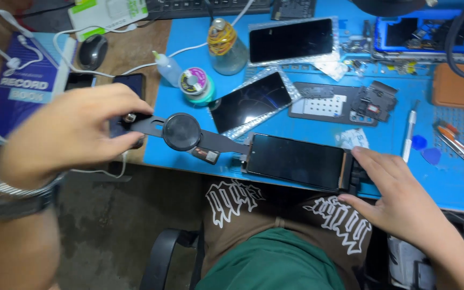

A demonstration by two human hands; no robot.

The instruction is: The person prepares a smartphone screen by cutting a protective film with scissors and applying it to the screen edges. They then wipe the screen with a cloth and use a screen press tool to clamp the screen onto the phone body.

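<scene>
Fingers of my left hand [73, 131] pinch the black clamp tool's [181, 132] end; right hand [398, 190] lies open, steadying the dark glass phone [296, 161] beside that tool.

Bare forearms, no sleeves; a silver metal-link bracelet [12, 188] circles the left wrist; brown garment [296, 215] with white gothic lettering; green cloth [275, 260] across the lap.

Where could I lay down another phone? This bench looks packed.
Bare blue mat shows between the dark phone under the right hand and the grey pen. The mat's back edge, around the jar and screens, is crowded.
</scene>
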